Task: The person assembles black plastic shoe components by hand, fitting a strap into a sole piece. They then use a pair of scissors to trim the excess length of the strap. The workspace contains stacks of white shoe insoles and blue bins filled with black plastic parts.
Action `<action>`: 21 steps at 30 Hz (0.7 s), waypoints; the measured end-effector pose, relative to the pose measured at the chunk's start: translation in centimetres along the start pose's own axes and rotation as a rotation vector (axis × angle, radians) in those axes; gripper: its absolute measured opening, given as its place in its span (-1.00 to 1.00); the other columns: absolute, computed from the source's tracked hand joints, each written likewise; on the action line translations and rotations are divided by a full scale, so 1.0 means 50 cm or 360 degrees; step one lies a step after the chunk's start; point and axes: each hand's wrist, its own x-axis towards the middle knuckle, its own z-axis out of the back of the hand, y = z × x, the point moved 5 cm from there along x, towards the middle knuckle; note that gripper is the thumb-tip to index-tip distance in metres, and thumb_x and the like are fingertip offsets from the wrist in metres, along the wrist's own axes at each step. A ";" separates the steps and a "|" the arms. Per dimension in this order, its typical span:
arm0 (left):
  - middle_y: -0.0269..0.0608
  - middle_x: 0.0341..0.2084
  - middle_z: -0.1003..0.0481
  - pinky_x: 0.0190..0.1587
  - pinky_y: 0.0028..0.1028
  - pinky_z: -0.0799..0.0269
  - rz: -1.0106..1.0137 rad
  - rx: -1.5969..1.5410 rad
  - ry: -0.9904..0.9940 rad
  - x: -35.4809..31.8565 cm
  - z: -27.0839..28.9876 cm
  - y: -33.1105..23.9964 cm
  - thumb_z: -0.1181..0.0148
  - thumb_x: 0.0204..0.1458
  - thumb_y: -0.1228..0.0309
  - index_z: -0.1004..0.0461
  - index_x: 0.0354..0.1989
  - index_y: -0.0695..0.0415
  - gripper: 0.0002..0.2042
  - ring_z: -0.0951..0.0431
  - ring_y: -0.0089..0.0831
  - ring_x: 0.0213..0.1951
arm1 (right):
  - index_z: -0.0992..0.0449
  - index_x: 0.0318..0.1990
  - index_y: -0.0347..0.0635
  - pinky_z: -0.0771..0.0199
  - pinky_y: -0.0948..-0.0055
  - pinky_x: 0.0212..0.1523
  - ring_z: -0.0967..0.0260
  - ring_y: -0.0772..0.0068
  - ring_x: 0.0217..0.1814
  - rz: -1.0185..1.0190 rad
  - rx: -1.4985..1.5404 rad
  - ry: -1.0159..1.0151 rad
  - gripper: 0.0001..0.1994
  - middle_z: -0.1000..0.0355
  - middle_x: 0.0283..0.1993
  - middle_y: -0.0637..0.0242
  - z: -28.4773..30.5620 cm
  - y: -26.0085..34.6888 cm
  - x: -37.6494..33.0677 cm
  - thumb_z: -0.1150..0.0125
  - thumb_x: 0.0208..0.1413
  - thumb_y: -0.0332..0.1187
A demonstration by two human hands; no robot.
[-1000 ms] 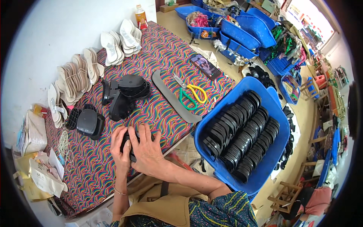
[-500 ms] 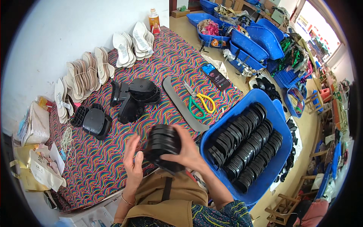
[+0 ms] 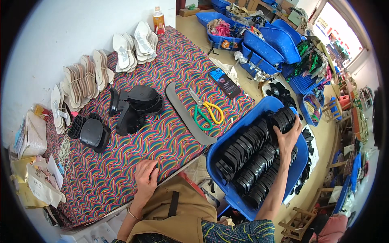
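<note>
My right hand (image 3: 288, 137) is down at the far right of a blue plastic tub (image 3: 214, 168). Its thumb and fingers grip a short stack of glossy black shoe heel pieces (image 3: 282, 117). Several rows of similar black heel pieces (image 3: 254, 172) fill the tub below and to the left. At the table's near edge, my left hand (image 3: 146, 178) has its fingers loosely curled together, with nothing seen in them. On the patterned table (image 3: 162, 141), loose black plastic heel pieces (image 3: 139, 106) lie farther off, and another group (image 3: 94, 131) sits to their left.
Tied bundles of pale insoles (image 3: 83, 79) lean along the wall. A grey curved strip (image 3: 183, 113), scissors (image 3: 206, 107) with yellow and green handles and a phone (image 3: 225, 82) lie toward the table's right. Blue tubs (image 3: 263, 44) stand on the floor beyond; a bottle (image 3: 158, 21) is at the back.
My right hand has carried the stack of black heel pieces from in front of me rightward into the blue tub. My left hand has come away from it and lowered to the table edge.
</note>
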 end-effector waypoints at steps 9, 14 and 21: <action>-0.12 -0.22 -0.52 -0.02 -0.19 -0.38 -0.0045 0.0145 0.0035 0.004 -0.012 -0.008 -0.25 0.00 0.59 -0.56 -0.20 0.27 -0.83 -0.47 -0.10 -0.11 | -0.14 0.31 -0.09 -0.39 -0.01 0.17 -0.15 -0.17 0.27 -0.0069 -0.0204 0.0314 -0.02 -0.18 0.19 -0.03 -0.151 -0.099 0.005 -0.60 -0.36 -0.29; -0.11 -0.23 -0.51 0.00 -0.20 -0.37 -0.0021 0.0151 0.0068 0.006 -0.017 -0.011 -0.24 -0.01 0.60 -0.56 -0.22 0.27 -0.83 -0.47 -0.11 -0.10 | -0.15 0.31 -0.11 -0.41 0.00 0.16 -0.17 -0.19 0.25 -0.0075 -0.0246 0.0417 -0.01 -0.20 0.20 -0.06 -0.202 -0.127 0.000 -0.62 -0.38 -0.27; -0.10 -0.23 -0.50 -0.01 -0.20 -0.37 -0.0005 0.0171 0.0079 0.010 -0.019 -0.012 -0.25 -0.02 0.61 -0.57 -0.24 0.28 -0.85 -0.46 -0.10 -0.10 | -0.20 0.31 -0.07 -0.40 0.01 0.16 -0.20 -0.16 0.25 0.0070 -0.0261 0.0728 -0.02 -0.24 0.17 -0.01 -0.266 -0.114 -0.006 -0.61 -0.40 -0.32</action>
